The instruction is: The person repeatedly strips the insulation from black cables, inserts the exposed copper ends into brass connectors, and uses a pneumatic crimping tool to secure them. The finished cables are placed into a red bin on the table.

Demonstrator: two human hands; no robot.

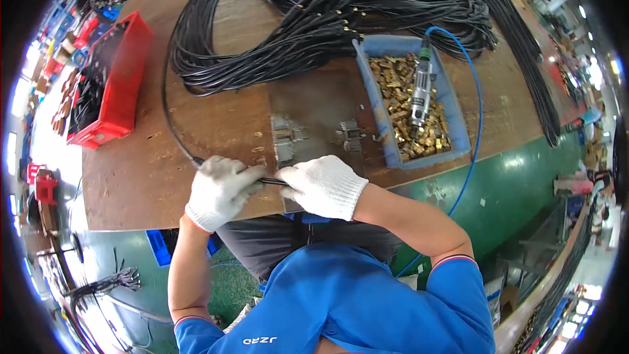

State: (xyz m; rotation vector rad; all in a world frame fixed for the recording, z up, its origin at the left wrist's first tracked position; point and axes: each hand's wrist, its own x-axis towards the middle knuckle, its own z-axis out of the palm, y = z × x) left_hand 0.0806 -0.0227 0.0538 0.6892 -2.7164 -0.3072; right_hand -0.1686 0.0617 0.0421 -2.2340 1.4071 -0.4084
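**Cable in both hands at the bench edge**

Head view: my left hand (219, 190) and right hand (322, 185), both in white gloves, are closed on one black cable (169, 121); a short stretch of it shows between them at the near edge of the bench (216, 124); from my left hand it curves up and away toward the cable pile (327, 19) at the back. Right of my hands the blue tray (458, 128) holds a heap of brass fittings (400, 108); a grey air tool (420, 95) lies on top of them, its blue hose (477, 118) looping off the bench. At far left a red bin (121, 85) holds dark parts; what they are I cannot tell. Metal fixtures (288, 137) sit just beyond my hands.
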